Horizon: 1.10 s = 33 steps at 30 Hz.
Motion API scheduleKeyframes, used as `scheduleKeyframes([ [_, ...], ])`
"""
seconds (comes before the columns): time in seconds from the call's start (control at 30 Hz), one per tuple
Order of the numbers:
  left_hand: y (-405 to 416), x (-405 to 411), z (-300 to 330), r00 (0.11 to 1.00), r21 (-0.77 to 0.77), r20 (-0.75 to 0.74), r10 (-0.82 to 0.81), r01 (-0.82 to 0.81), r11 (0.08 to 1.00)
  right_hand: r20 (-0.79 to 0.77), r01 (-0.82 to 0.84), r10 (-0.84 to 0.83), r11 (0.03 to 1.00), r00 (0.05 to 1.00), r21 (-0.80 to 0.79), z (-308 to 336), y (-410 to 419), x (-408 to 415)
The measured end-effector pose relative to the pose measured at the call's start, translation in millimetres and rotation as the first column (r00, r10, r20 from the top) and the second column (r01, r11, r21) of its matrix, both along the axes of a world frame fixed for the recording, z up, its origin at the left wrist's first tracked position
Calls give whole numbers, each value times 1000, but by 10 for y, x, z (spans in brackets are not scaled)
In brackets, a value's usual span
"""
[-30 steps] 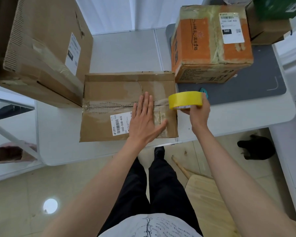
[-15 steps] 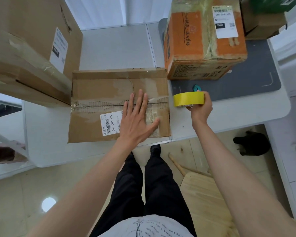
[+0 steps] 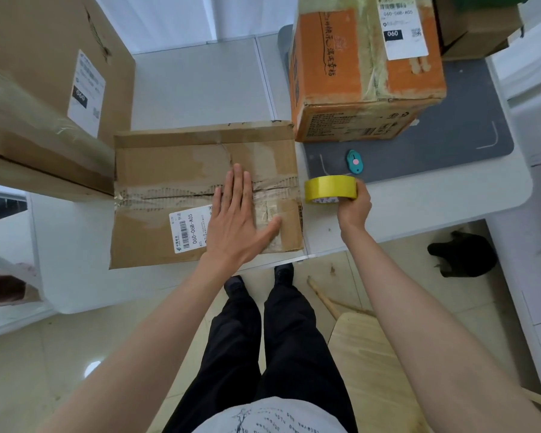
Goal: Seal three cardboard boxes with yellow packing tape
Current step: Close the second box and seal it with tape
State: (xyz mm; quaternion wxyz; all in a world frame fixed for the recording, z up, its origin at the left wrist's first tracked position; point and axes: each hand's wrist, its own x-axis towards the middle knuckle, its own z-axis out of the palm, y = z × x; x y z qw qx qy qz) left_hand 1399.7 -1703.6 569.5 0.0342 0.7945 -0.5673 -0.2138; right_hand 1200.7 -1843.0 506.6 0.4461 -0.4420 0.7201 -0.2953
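Observation:
A flat brown cardboard box point(image 3: 169, 157) lies on the white table point(image 3: 200, 85) in front of me, its centre seam torn and covered in old clear tape. My left hand point(image 3: 236, 218) presses flat on the box top, fingers straight across the seam. My right hand point(image 3: 353, 206) grips a roll of yellow packing tape point(image 3: 330, 189) just off the box's right edge. A large brown box point(image 3: 38, 89) stands at the left. An orange box point(image 3: 363, 67) sits at the back right.
A small teal cutter point(image 3: 354, 161) lies on the dark grey mat point(image 3: 450, 148) just behind the tape roll. More boxes point(image 3: 478, 29) are stacked at the far right corner. A wooden stool point(image 3: 375, 370) and a black object point(image 3: 463, 257) are on the floor.
The right hand has drawn the tape roll slightly away from the box's right edge, uncovering the teal cutter. The left hand stays flat on the box.

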Motion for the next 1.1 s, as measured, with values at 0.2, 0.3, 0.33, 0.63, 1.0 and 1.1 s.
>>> scheduleKeyframes([
  [0.2,-30,-22,21,1000,9,-2,6,-6,1000,20,-175,174,979,985,104,-63,-30,-203],
  [0.3,-75,-4,31,1000,-29,-3,-8,8,1000,84,-244,236,965,968,93,8,50,-209],
  [0.33,-115,5,35,999,-37,-14,-28,28,999,108,-248,237,964,965,94,30,79,-201],
  [0.63,-813,2,124,904,-106,-58,-424,417,903,221,-230,188,956,957,184,58,128,-274],
  [1.0,-1466,106,70,748,-104,-37,-662,656,747,248,-306,262,939,933,158,61,38,-247],
  [1.1,-1409,114,116,739,-52,2,-674,673,738,231,-324,288,936,929,137,29,78,-208],
])
